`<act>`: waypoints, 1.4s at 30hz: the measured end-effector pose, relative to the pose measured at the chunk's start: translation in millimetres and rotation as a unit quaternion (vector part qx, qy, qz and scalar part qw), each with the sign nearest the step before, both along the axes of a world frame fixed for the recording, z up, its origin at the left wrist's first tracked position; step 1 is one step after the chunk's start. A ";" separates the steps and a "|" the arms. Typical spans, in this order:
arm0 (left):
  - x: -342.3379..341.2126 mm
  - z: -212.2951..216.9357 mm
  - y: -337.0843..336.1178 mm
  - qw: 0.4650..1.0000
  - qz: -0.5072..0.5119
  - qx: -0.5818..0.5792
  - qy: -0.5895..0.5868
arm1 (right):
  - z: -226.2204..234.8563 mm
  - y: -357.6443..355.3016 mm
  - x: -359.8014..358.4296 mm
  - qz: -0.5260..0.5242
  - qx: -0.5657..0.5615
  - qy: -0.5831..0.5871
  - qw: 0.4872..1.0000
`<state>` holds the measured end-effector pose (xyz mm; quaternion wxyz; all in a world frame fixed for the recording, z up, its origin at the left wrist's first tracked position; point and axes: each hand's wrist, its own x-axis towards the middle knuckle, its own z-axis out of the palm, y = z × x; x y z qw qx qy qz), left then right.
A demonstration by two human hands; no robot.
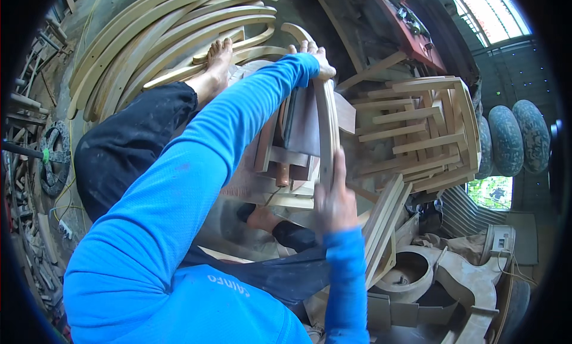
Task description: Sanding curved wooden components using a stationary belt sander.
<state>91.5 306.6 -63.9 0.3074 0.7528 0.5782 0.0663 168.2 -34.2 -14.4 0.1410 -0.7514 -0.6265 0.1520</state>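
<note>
A curved wooden piece (327, 114) lies lengthwise in front of me, bending to the left at its far end. My left hand (322, 62) is closed over its far part, the arm stretched across my body. At the near end my right hand (338, 205) grips the same piece, index finger straight along the wood; motion blurs this hand, and the wood under it is hidden. Just left of the piece, between my legs, stands a wooden stand with a dark flat panel (302, 126) and a brown wooden cylinder (282, 174). My left forearm covers part of it.
Several curved wooden strips (179, 37) are piled at the far left, by my bare foot (219, 61). Stacked wooden frames (426, 126) stand at the right. Nearer are leaning boards (384, 225) and a round machine housing (408, 272). A spoked wheel (55, 156) is at the left.
</note>
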 end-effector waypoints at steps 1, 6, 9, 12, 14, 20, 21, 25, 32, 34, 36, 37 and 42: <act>1.0 7.2 -16.5 1.000 -0.022 0.007 0.003 | 11.9 -37.1 -3.5 -0.010 -0.008 0.007 1.000; -6.8 34.5 -148.0 0.989 -0.104 0.076 -0.067 | 31.1 -191.8 -19.9 -0.077 -0.024 -0.004 0.997; -14.7 53.8 -228.2 0.981 -0.121 0.124 -0.083 | 24.3 -277.5 -24.2 -0.072 0.012 -0.001 0.997; -18.7 59.8 -284.7 0.974 -0.116 0.145 -0.127 | 22.5 -348.4 -26.1 -0.095 -0.008 -0.004 0.995; -23.9 54.6 -297.5 0.960 -0.085 0.199 -0.178 | 27.9 -351.4 -27.8 -0.115 -0.038 -0.001 0.993; -19.9 24.7 -190.4 0.979 -0.057 0.106 -0.166 | 32.2 -226.0 -21.5 -0.096 -0.056 -0.014 0.994; -26.1 22.9 -167.8 0.982 -0.043 0.075 -0.170 | 30.2 -183.6 -17.3 -0.085 -0.069 -0.010 0.994; -45.8 9.7 -150.6 0.979 -0.024 0.042 -0.196 | 3.4 -11.2 20.0 0.017 0.009 0.005 1.000; -75.7 -17.6 -189.7 0.954 0.059 0.147 -0.253 | 0.6 181.0 18.5 -0.133 -0.087 0.321 0.934; -79.3 -13.6 -190.5 0.948 0.063 0.166 -0.265 | -8.7 168.0 10.2 -0.141 -0.064 0.356 0.922; -77.6 -5.9 -196.0 0.932 0.064 0.207 -0.290 | -12.5 131.7 3.3 -0.118 -0.025 0.388 0.914; -78.5 -3.2 -197.8 0.932 0.057 0.208 -0.290 | -15.2 108.0 0.3 -0.101 -0.011 0.399 0.911; -68.1 2.3 -214.3 0.929 0.007 0.223 -0.295 | -11.3 -67.9 -23.8 -0.117 0.007 0.451 0.885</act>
